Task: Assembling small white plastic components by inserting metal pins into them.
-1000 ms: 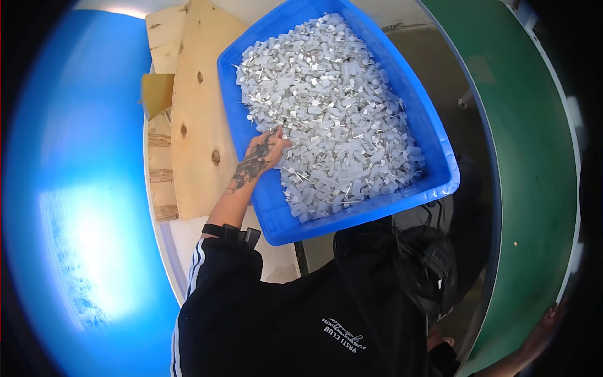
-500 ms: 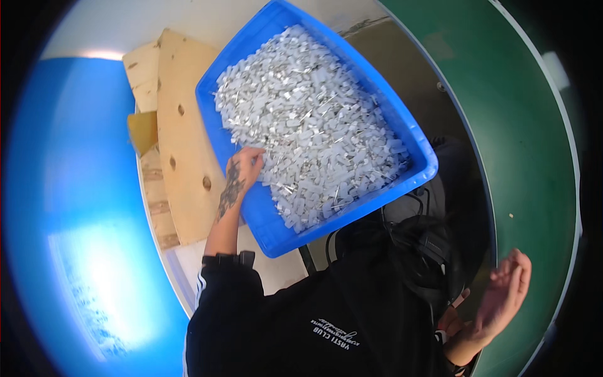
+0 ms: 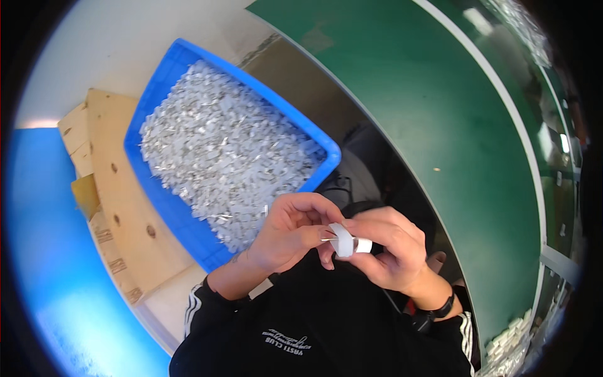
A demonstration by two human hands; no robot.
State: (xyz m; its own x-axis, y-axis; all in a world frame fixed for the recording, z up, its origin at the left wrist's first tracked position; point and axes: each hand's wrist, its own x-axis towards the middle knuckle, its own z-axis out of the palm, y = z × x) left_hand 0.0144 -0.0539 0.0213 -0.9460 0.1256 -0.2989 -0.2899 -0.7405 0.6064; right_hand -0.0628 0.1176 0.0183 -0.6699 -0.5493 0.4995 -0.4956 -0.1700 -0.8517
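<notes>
In front of my chest my two hands meet around small white plastic pieces [image 3: 342, 240] with thin metal pins. My left hand [image 3: 289, 234] pinches at the pin end between thumb and fingers. From the other side, my right hand [image 3: 396, 245] grips the white plastic with its thumb and fingertips. How the pieces join is partly hidden by the fingers. Beyond my left hand stands a blue plastic bin [image 3: 217, 53], heaped with many loose white pieces and shiny metal pins [image 3: 220, 151].
Plywood boards [image 3: 135, 188] lie beside the bin on the left, with a glossy blue surface [image 3: 63, 251] farther left. A green tabletop [image 3: 452, 138] with a pale edge curves along the right. White pieces [image 3: 509, 339] sit in a pile at its lower right.
My left hand has left the heap in the bin and come to my chest. My right hand has moved in from the right to meet it. The view has swung right.
</notes>
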